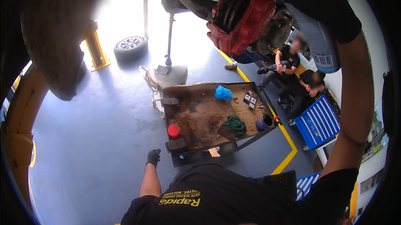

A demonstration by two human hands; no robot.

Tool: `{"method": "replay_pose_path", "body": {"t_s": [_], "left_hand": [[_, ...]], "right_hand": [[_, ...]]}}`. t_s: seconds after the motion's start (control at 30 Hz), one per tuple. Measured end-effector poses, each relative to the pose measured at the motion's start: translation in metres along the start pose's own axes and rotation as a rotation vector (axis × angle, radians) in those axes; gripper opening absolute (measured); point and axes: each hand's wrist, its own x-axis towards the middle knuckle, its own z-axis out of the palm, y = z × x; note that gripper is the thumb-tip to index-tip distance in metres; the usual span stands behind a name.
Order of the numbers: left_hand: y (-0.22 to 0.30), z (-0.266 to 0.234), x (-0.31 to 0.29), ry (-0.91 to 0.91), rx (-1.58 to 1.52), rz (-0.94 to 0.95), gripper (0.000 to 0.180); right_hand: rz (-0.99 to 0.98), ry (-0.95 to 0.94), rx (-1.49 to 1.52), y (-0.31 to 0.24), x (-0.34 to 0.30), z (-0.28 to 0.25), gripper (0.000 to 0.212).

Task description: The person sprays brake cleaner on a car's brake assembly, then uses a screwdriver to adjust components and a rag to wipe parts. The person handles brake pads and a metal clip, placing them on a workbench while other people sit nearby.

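My right hand (323, 5), in a black glove, is raised at the upper right and closed around a grey-blue spray can (315, 41). The can is tilted beside a red brake caliper (258, 18), which hangs overhead on the wheel hub. Where the can's nozzle lies is hard to make out. My left hand (153, 157), also black-gloved, hangs low next to the near left corner of a cart (200, 118). Its fingers look curled, with nothing visible in them. Closest to it on the cart are a dark brake pad (177, 144) and a red cap (173, 131).
On the cart lie a blue crumpled bag (223, 93), a green rag (236, 124), a dark can (264, 122) and small boxes (250, 99). A wheel (131, 48), a yellow post (97, 47) and a grey tank (169, 76) stand beyond. Two people sit beside a blue tool cabinet (317, 120).
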Motion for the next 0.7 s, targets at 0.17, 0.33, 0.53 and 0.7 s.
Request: {"method": "replay_pose_path", "body": {"t_s": [0.17, 0.33, 0.53, 0.7], "left_hand": [[-0.008, -0.017, -0.016, 0.047, 0.031, -0.070, 0.016], [-0.018, -0.015, -0.020, 0.017, 0.070, -0.076, 0.018], [-0.039, -0.015, -0.039, 0.042, 0.055, -0.107, 0.021], [-0.069, 0.007, -0.033, -0.071, 0.279, 0.032, 0.013]], "right_hand": [[-0.193, -0.069, 0.221, -0.019, -0.046, 0.056, 0.073], [-0.094, -0.012, 0.225, -0.005, -0.075, 0.045, 0.082], [-0.060, -0.211, 0.209, -0.025, -0.108, 0.029, 0.086], [-0.005, -0.183, 0.289, -0.003, -0.149, 0.028, 0.078]]}}
